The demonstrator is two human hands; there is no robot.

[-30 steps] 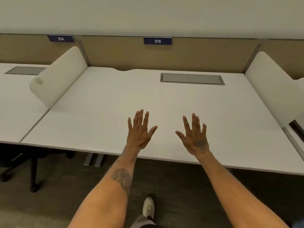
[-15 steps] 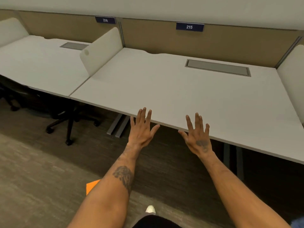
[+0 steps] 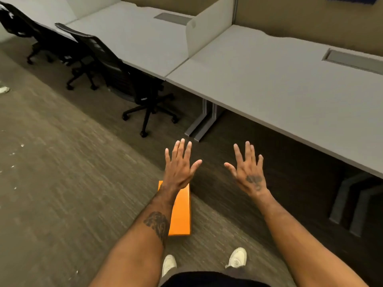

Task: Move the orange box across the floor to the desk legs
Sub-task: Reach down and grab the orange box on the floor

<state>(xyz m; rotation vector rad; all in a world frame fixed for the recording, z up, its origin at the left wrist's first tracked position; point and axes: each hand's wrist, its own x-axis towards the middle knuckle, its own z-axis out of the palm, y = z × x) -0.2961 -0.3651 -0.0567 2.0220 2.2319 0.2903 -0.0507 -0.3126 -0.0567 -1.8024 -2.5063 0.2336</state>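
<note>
Below both empty, spread-fingered hands, a long flat orange box (image 3: 181,212) lies on carpet (image 3: 62,183).

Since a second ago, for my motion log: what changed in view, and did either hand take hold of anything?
The view swung down and left from the desk top to the floor, bringing the orange box into sight. The left hand and right hand stayed open, spread, holding nothing. The box lies untouched, short of the desk legs.
</note>
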